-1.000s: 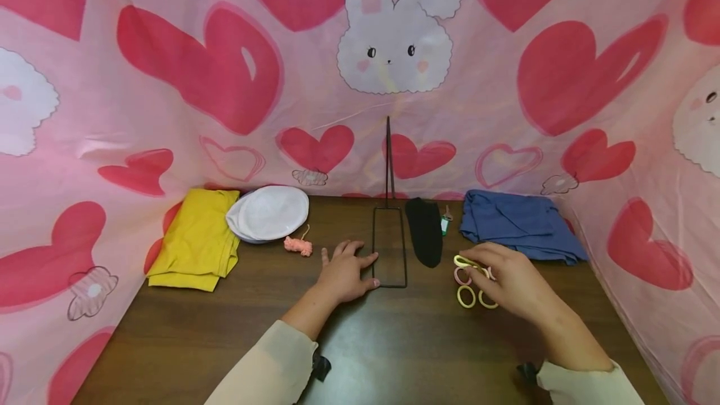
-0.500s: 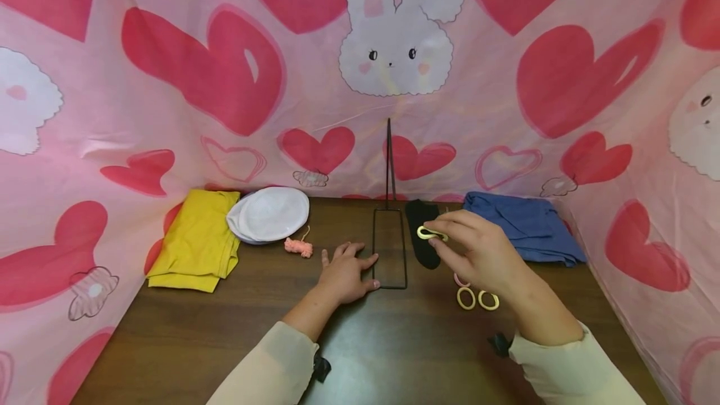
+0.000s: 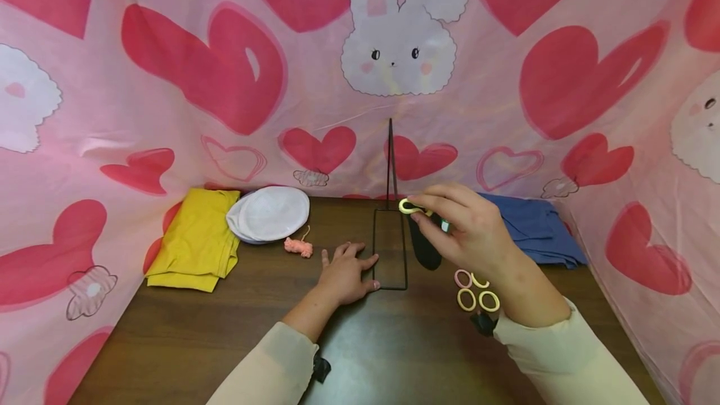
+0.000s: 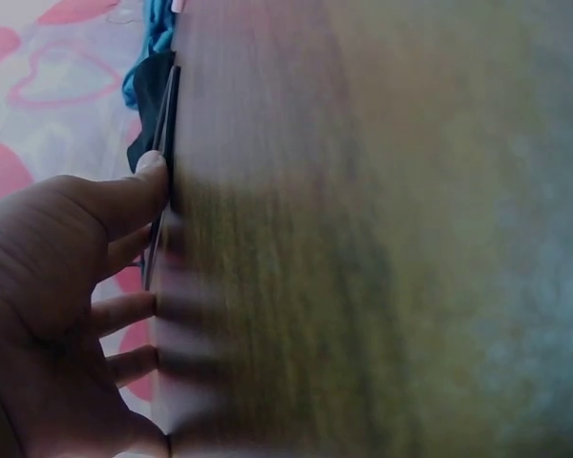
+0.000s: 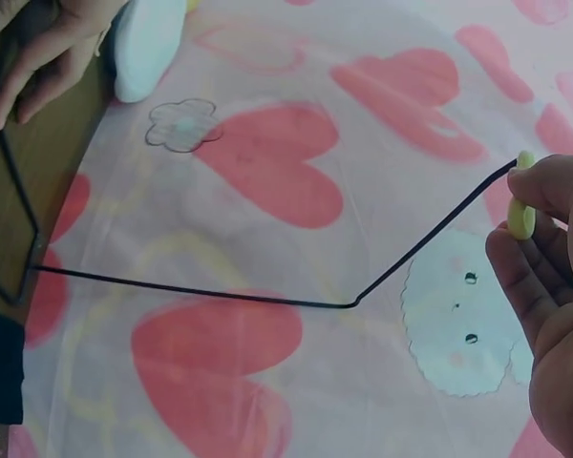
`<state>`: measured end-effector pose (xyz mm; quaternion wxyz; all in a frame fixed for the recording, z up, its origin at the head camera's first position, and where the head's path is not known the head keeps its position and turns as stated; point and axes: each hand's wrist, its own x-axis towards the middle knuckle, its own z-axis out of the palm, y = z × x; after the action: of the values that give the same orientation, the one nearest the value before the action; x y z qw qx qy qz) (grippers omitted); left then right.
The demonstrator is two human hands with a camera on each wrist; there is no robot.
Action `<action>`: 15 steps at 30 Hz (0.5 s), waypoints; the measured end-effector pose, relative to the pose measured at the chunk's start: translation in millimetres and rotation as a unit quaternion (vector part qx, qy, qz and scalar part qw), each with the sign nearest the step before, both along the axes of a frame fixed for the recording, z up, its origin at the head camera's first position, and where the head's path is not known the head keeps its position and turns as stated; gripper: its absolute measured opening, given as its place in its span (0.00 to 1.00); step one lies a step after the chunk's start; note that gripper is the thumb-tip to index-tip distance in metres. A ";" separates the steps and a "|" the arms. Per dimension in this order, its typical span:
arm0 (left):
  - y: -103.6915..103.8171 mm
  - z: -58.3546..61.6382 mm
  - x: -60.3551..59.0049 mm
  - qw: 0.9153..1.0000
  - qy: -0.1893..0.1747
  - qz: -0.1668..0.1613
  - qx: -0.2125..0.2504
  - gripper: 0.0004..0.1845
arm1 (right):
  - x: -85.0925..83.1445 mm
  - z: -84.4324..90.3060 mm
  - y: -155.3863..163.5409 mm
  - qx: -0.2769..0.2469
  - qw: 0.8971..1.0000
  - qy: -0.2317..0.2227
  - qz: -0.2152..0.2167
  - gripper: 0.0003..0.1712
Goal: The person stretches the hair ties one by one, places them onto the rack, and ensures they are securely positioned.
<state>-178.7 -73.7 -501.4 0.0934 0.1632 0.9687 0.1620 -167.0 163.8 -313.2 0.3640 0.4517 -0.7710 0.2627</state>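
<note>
My right hand (image 3: 472, 224) pinches a pale yellow hair tie (image 3: 413, 207), squeezed into a narrow loop, between thumb and fingers. In the right wrist view that hair tie (image 5: 521, 215) is at the free end of the bent arm of a black wire stand (image 5: 191, 294); I cannot tell whether the tip is inside the loop. My left hand (image 3: 344, 274) lies with fingers spread on the table, thumb and forefinger touching the left side of the stand's rectangular base (image 3: 406, 261). In the left wrist view, the left hand's thumb (image 4: 138, 196) rests on the wire.
Several loose hair ties (image 3: 465, 299), yellow and pink, lie right of the stand. A black sock-like cloth (image 3: 426, 252) lies beside the base, partly hidden. Folded blue cloth (image 3: 540, 230), folded yellow cloth (image 3: 197, 242), a white round cloth item (image 3: 272, 214) and a pink yarn bundle (image 3: 298, 247) lie around.
My right hand has lifted the yellow hair tie from the group and carried it left and up to the stand's arm. The left hand has stayed in place.
</note>
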 end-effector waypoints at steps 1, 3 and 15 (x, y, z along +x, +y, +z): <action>0.1 -0.1 0.0 1.000 0.000 0.000 -0.002 0.35 | -0.2 1.3 -1.4 0.000 1.000 -0.001 0.001 0.16; 0.4 -0.2 -0.1 1.000 0.001 0.000 -0.005 0.35 | -1.1 3.2 -4.2 -0.002 1.000 0.001 0.005 0.17; 0.2 0.8 -0.4 1.000 -0.003 0.000 -0.006 0.35 | -15.7 2.6 -13.3 -0.003 1.000 0.009 0.001 0.12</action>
<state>-179.2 -73.5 -500.6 0.0967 0.1618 0.9695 0.1567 -182.7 150.4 -310.6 0.3721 0.4536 -0.7666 0.2609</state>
